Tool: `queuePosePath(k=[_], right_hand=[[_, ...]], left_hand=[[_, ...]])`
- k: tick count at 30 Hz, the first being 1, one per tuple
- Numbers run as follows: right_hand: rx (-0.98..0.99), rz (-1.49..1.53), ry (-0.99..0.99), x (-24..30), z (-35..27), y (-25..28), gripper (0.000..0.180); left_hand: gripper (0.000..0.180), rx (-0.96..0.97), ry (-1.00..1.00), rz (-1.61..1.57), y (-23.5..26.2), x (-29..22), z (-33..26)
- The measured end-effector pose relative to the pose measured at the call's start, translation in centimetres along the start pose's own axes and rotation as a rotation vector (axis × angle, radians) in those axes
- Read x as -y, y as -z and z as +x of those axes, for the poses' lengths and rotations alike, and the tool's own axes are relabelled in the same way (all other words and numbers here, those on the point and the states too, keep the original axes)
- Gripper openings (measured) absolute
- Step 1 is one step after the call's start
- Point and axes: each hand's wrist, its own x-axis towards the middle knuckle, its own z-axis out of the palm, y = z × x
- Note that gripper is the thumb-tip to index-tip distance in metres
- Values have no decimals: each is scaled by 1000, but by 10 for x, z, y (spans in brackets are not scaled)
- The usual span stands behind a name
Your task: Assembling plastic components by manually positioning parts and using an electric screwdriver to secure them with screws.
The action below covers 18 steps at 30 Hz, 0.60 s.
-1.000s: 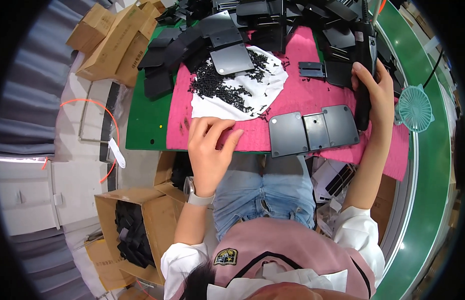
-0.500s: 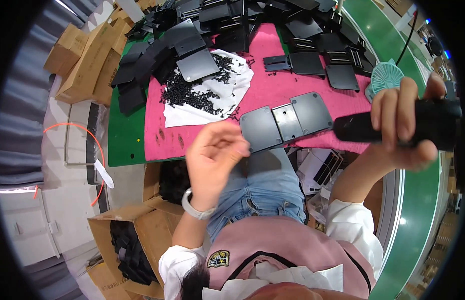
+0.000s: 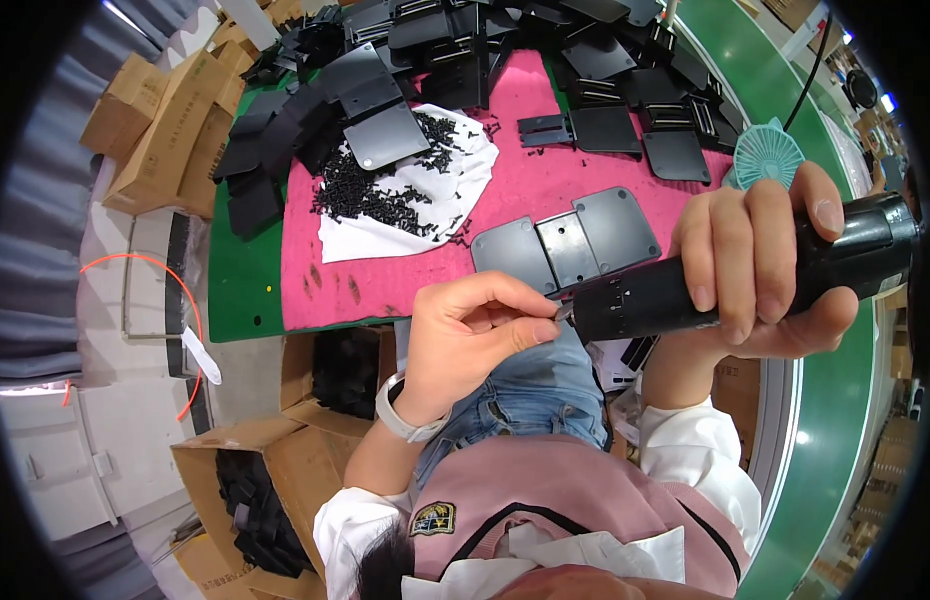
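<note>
right hand gripping a black electric screwdriver, left hand pinching at its tip, just below the three grey plates on the pink mat, screw pile further left

The worktop was green, with a pink mat spread over most of it. On the mat lay a white sheet heaped with small black screws, three grey plates side by side near the front edge, and black parts piled along the far edge.
</note>
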Motion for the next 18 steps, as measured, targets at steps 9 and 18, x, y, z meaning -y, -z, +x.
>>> queuePosePath(k=[9,18], right_hand=[[-187,-138,-15,-2,-7,-8,38],[-25,-267,-145,6,18,15,39]], left_hand=[[15,-9,167,-182,4,3,3],[44,-93,-277,650,1,-6,40]])
